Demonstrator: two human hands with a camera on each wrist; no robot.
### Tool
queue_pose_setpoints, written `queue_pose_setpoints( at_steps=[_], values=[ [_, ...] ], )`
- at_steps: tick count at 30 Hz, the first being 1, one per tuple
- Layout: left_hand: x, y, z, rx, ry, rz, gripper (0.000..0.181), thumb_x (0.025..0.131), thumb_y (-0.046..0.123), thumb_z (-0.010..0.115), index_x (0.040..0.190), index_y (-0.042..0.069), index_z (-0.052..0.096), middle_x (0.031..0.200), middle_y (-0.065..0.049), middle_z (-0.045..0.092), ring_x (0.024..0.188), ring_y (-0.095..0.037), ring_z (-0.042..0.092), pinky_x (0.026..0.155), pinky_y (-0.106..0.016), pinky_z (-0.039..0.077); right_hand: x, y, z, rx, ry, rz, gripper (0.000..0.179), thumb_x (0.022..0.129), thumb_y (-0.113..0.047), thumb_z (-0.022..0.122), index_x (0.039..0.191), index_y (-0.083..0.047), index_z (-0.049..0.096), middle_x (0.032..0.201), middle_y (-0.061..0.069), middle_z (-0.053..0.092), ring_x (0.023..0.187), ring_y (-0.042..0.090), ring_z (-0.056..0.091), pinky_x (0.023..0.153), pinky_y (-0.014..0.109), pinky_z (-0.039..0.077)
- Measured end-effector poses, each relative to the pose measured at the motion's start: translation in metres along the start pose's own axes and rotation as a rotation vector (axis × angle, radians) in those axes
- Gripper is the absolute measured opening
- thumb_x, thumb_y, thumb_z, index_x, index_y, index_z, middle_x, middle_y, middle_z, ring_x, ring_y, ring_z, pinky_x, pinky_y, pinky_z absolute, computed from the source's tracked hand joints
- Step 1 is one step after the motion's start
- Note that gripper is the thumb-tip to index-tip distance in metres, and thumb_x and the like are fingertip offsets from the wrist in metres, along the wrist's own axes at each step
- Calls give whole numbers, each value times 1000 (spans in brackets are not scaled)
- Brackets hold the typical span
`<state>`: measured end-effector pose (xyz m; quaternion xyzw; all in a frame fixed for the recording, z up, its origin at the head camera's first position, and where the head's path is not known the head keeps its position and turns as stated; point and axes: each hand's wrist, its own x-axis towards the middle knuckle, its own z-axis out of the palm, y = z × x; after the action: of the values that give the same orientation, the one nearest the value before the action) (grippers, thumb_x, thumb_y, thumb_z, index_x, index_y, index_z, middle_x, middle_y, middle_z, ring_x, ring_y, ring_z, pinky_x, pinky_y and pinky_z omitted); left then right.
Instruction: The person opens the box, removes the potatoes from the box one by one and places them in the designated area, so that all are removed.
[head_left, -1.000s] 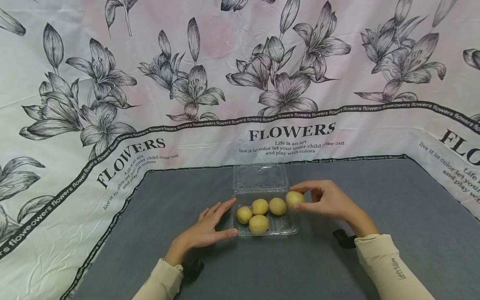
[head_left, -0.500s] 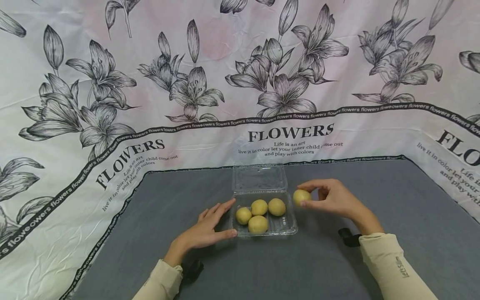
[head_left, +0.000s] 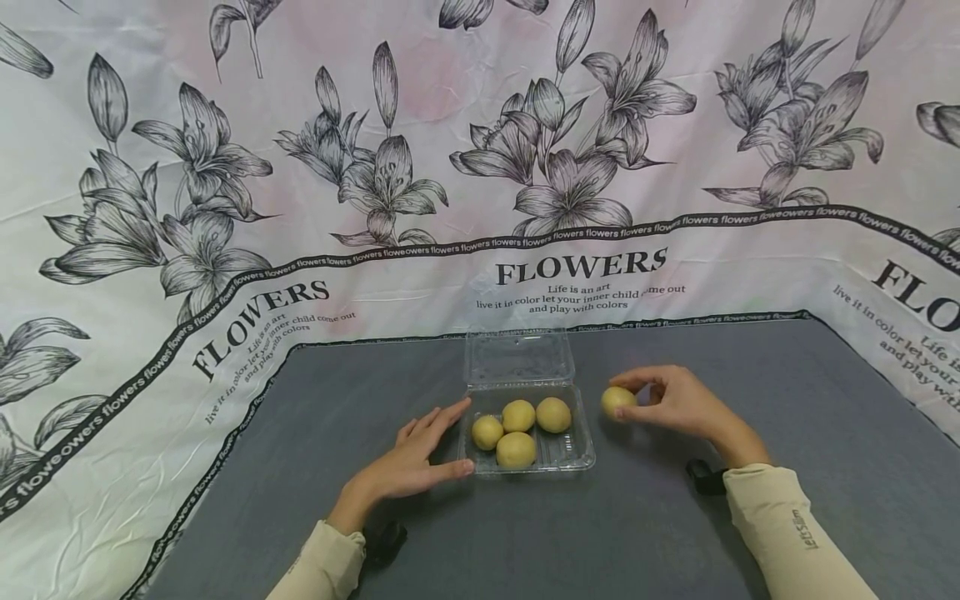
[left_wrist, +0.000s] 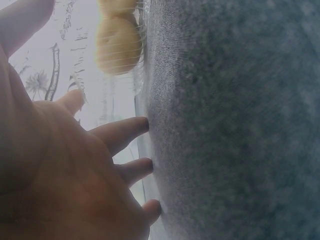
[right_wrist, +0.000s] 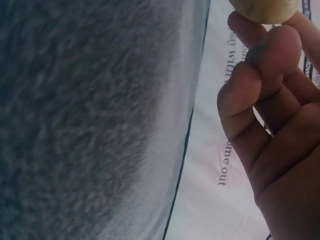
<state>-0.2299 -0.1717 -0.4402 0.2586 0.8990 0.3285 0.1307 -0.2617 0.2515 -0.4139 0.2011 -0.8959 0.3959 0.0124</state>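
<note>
One yellow ball (head_left: pixel 615 402) pinched by right grip (head_left: pixel 678 408) | cropped in right wrist view | left grip (head_left: pixel 408 457) spread

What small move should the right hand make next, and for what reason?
The right hand should probably set its yellow fruit on the gray table and let go: it pinches this fruit outside the right edge of the clear container, over the table.

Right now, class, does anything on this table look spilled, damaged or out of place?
Nothing stands out: four round yellow items sit in the clear container, its lid is open, and the right hand holds a fifth item outside it. No spill or damage is visible.
</note>
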Motion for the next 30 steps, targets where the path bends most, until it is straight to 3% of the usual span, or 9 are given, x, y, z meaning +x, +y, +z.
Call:
queue_pose_setpoints(
  at_steps=[7, 30],
  values=[
    [0, -1, 0, -7, -2, -3, 87, 96, 58, 62, 165, 33, 14, 171, 8, 18, 160, -39, 5, 121, -71, -1, -2, 8, 1, -74, -25, 14, 47, 81, -34, 88, 118, -7, 76, 101, 4, 76, 64, 6, 54, 57, 23, 45],
    [-1, 0, 0, -5, 5, -12, 88, 95, 59, 63, 164, 38, 13, 171, 8, 18, 160, -36, 4, 123, -69, -2, -2, 13, 4, -52, -60, 13, 49, 83, -31, 86, 122, -5, 73, 107, 9, 75, 62, 6, 51, 55, 24, 45]
  ],
)
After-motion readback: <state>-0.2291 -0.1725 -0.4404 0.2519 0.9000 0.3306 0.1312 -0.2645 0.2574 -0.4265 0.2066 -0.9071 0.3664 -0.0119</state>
